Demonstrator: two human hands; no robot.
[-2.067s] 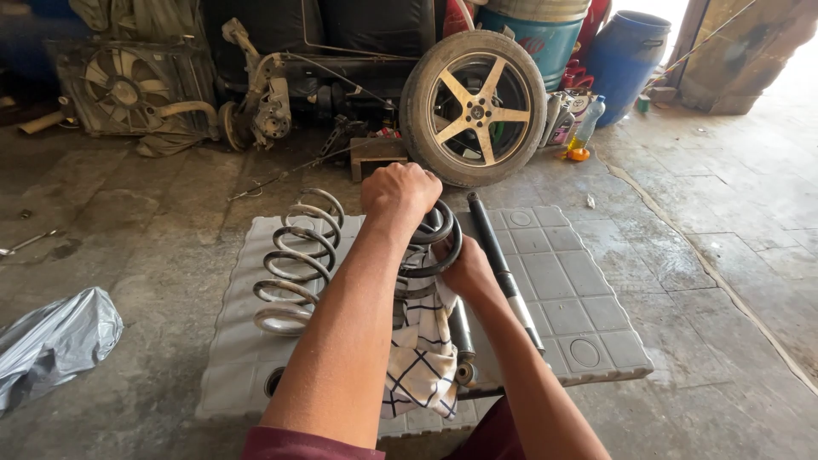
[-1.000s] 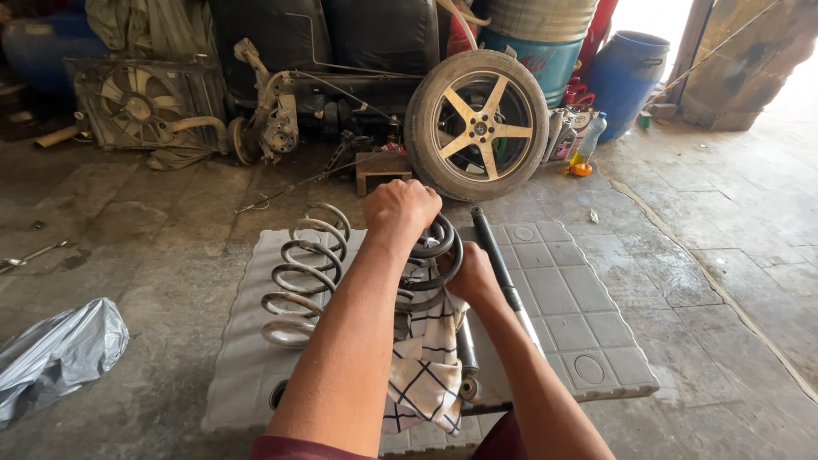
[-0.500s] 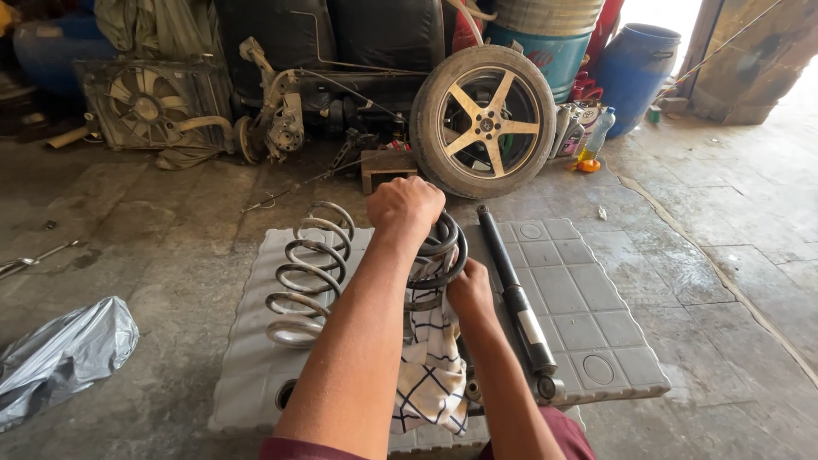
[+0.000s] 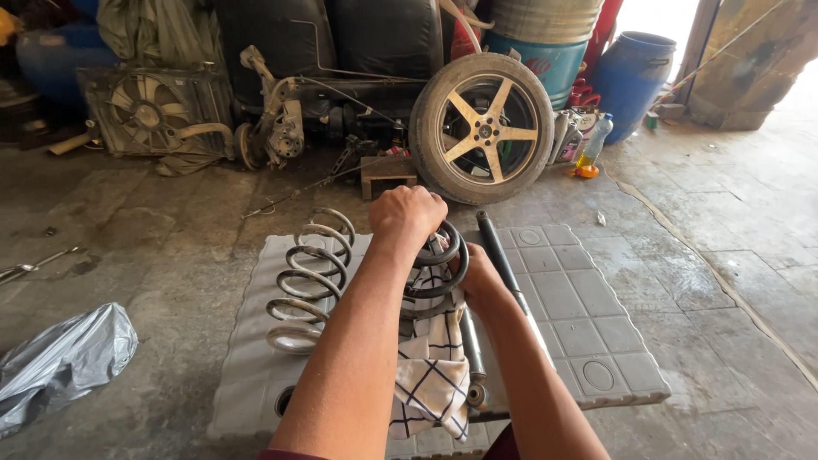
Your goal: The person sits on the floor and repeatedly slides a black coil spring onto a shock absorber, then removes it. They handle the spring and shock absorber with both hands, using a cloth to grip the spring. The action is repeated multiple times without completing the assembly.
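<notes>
A dark coil spring (image 4: pixel 443 264) stands upright on a grey plastic mat (image 4: pixel 588 315). My left hand (image 4: pixel 409 215) is a closed fist on top of this spring. My right hand (image 4: pixel 477 271) grips its right side lower down, fingers partly hidden behind the coil. A checked cloth (image 4: pixel 430 379) hangs below the spring. A silver coil spring (image 4: pixel 308 277) lies on the mat just to the left. A black shock absorber (image 4: pixel 501 255) lies on the mat just right of my right hand.
A tyre on a gold alloy wheel (image 4: pixel 482 128) leans at the back, beside a wooden block (image 4: pixel 385 175), a radiator fan (image 4: pixel 149 111) and car parts. Blue barrels (image 4: pixel 635 72) and bottles (image 4: pixel 590 149) stand back right. A grey plastic bag (image 4: pixel 60 362) lies left on the concrete floor.
Both hands keep their hold on the dark spring. My right hand has slid slightly lower along its side, and the view has shifted a little.
</notes>
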